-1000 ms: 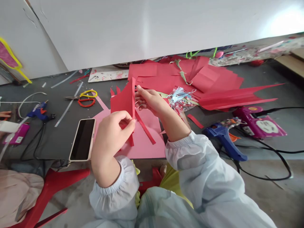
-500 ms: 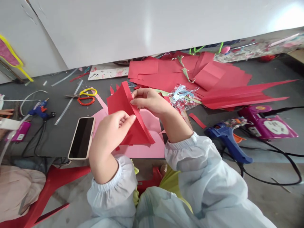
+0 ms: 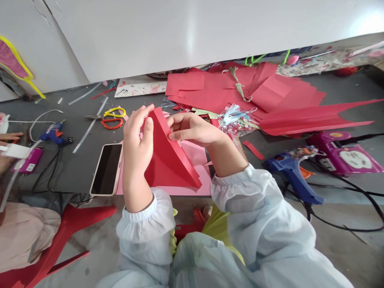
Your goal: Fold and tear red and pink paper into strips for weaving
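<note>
A folded red paper triangle point(image 3: 171, 160) is held up over a pink sheet point(image 3: 196, 168) on the dark table. My left hand point(image 3: 137, 142) grips its left edge, fingers curled round the top corner. My right hand point(image 3: 192, 130) pinches the upper right fold between thumb and fingers. Both sleeves are pale blue.
A phone point(image 3: 107, 169) lies left of the pink sheet. Beyond it are scissors point(image 3: 109, 119) with yellow and red handles. A pile of red paper point(image 3: 264, 96) fills the back right. A blue glue gun point(image 3: 292, 176) and a purple power strip point(image 3: 345, 154) lie at the right. Another person's hand point(image 3: 9, 138) shows at the left edge.
The red paper went from edge-on to a flat triangle facing me. My left hand slid up from its lower part to the top corner. My right hand stayed on the upper fold.
</note>
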The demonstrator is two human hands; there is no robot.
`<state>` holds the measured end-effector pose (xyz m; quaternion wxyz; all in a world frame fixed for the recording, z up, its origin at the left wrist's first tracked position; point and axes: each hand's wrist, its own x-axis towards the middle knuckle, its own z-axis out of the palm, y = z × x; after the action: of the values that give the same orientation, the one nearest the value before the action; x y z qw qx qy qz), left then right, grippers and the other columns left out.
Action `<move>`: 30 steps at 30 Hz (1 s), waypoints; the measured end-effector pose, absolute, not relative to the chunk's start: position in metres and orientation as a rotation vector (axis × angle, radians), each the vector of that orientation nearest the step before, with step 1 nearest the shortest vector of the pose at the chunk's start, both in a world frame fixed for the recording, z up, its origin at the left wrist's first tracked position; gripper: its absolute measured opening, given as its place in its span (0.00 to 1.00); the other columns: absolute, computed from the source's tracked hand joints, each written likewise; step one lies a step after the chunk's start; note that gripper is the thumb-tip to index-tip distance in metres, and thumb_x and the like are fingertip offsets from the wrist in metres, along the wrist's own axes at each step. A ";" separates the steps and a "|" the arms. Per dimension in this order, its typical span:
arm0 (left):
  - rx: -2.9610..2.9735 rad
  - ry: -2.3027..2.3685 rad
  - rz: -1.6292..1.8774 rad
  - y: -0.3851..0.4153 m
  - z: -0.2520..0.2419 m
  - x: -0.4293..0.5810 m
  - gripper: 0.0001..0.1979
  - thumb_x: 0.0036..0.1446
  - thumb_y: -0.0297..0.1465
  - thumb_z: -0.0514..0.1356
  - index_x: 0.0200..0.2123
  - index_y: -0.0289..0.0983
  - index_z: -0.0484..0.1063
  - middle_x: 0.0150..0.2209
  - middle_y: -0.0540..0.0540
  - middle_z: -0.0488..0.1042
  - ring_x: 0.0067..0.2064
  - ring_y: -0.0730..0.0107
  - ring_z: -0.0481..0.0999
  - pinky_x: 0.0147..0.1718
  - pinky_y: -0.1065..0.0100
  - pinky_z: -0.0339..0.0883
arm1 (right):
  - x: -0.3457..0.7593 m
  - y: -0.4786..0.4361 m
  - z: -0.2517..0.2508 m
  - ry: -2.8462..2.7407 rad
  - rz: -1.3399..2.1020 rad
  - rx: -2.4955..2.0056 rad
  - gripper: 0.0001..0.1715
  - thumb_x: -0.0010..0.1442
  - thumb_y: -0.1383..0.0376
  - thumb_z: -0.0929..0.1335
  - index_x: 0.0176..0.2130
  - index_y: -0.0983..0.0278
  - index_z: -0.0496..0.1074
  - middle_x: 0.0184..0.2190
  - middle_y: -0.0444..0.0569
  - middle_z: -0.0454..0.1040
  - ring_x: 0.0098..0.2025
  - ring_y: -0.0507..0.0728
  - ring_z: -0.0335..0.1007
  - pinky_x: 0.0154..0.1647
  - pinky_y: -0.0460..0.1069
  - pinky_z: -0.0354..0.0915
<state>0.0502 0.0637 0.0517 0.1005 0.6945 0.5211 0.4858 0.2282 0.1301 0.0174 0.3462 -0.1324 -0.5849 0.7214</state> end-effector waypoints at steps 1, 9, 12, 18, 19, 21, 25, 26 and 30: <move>2.050 1.509 1.443 0.065 0.050 0.050 0.15 0.69 0.35 0.53 0.53 0.43 0.74 0.57 0.47 0.77 0.63 0.64 0.72 0.66 0.57 0.59 | 0.228 0.130 0.018 -1.516 1.875 -0.346 0.12 0.53 0.67 0.76 0.37 0.67 0.74 0.29 0.42 0.74 0.28 0.48 0.70 0.30 0.44 0.68; 1.739 1.623 1.603 0.073 0.039 0.043 0.10 0.61 0.39 0.62 0.41 0.40 0.76 0.50 0.43 0.80 0.58 0.60 0.75 0.55 0.59 0.68 | 0.227 0.129 0.022 -1.455 1.919 -0.399 0.13 0.49 0.70 0.77 0.36 0.70 0.75 0.26 0.42 0.75 0.24 0.46 0.67 0.25 0.43 0.65; 1.627 1.614 1.659 0.071 0.042 0.044 0.08 0.59 0.38 0.64 0.36 0.39 0.76 0.43 0.44 0.81 0.53 0.61 0.78 0.52 0.62 0.69 | 0.227 0.129 0.022 -1.428 1.895 -0.442 0.13 0.50 0.68 0.77 0.37 0.70 0.77 0.27 0.43 0.76 0.25 0.46 0.67 0.26 0.42 0.64; 1.492 1.618 1.831 0.069 0.050 0.044 0.05 0.55 0.34 0.66 0.31 0.38 0.76 0.31 0.49 0.77 0.34 0.70 0.77 0.39 0.67 0.70 | 0.230 0.130 0.022 -1.476 1.901 -0.446 0.14 0.52 0.65 0.77 0.38 0.69 0.78 0.28 0.43 0.76 0.26 0.46 0.69 0.26 0.42 0.66; 1.464 1.628 1.880 0.068 0.051 0.043 0.05 0.54 0.33 0.66 0.30 0.37 0.76 0.30 0.49 0.77 0.34 0.71 0.77 0.37 0.67 0.70 | 0.231 0.130 0.022 -1.507 1.910 -0.432 0.15 0.51 0.65 0.78 0.38 0.69 0.78 0.29 0.44 0.77 0.27 0.46 0.70 0.27 0.42 0.67; 1.419 1.645 1.976 0.067 0.054 0.042 0.05 0.53 0.32 0.66 0.30 0.37 0.76 0.29 0.50 0.76 0.32 0.72 0.75 0.36 0.68 0.69 | 0.233 0.130 0.022 -1.569 1.929 -0.421 0.17 0.49 0.65 0.79 0.39 0.69 0.78 0.30 0.45 0.78 0.29 0.47 0.71 0.28 0.42 0.68; 1.390 1.675 2.080 0.064 0.058 0.039 0.06 0.54 0.33 0.66 0.30 0.36 0.76 0.29 0.50 0.75 0.32 0.72 0.74 0.36 0.68 0.69 | 0.233 0.130 0.022 -1.632 1.941 -0.468 0.17 0.47 0.67 0.79 0.37 0.69 0.77 0.29 0.43 0.77 0.31 0.47 0.72 0.33 0.43 0.69; 1.399 1.688 2.078 0.063 0.058 0.038 0.06 0.55 0.33 0.66 0.30 0.36 0.76 0.29 0.50 0.75 0.33 0.72 0.74 0.36 0.68 0.69 | 0.233 0.130 0.022 -1.644 1.936 -0.475 0.16 0.47 0.68 0.79 0.37 0.69 0.77 0.29 0.43 0.77 0.31 0.47 0.71 0.34 0.43 0.69; 1.501 1.720 1.985 0.060 0.057 0.036 0.07 0.58 0.34 0.64 0.33 0.36 0.77 0.32 0.49 0.77 0.36 0.70 0.77 0.39 0.66 0.71 | 0.234 0.127 0.025 -1.756 1.911 -0.487 0.14 0.47 0.69 0.77 0.35 0.68 0.75 0.27 0.41 0.75 0.28 0.46 0.70 0.32 0.42 0.67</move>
<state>0.0360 0.0598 0.0572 0.0583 0.4952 0.5676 0.6551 0.2339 0.1271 0.0248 0.2478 -0.1785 -0.6442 0.7012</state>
